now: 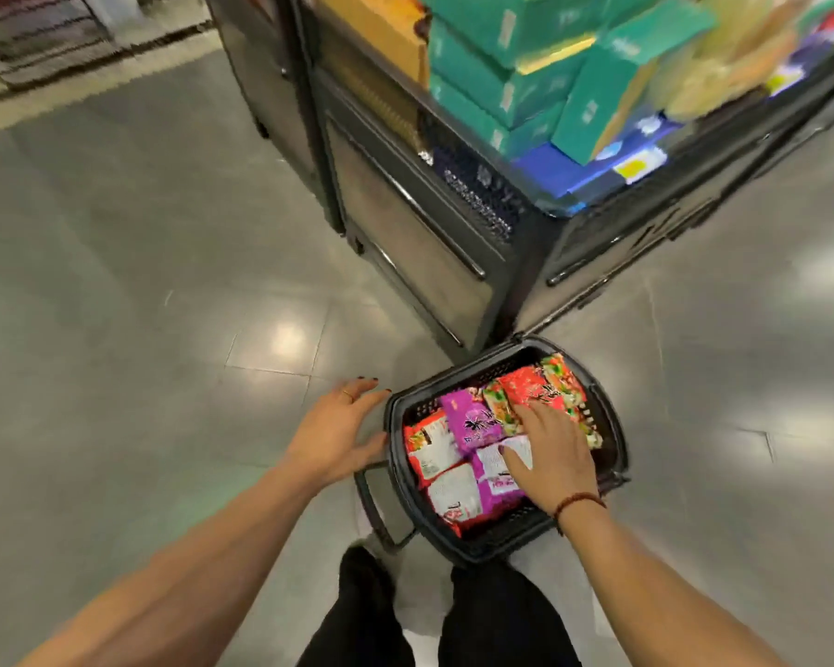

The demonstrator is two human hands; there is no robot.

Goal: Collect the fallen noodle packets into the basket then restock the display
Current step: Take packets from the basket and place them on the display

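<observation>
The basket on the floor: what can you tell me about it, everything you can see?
The basket is dark and plastic-looking, with an oblong rim and perforated walls. It sits upright on the grey tiled floor, close to the corner of a dark display stand. One handle hangs folded down outside its left side. Red and purple noodle packets lie in it in a loose layer. The left hand touches its left rim; the right hand rests flat on the packets inside.

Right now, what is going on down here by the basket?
A person works at a black basket on the floor, by the corner of a dark display stand. The right hand lies flat on the red and purple noodle packets inside it. The left hand, open, touches the basket's rim. No packets lie loose on the visible floor.
</observation>
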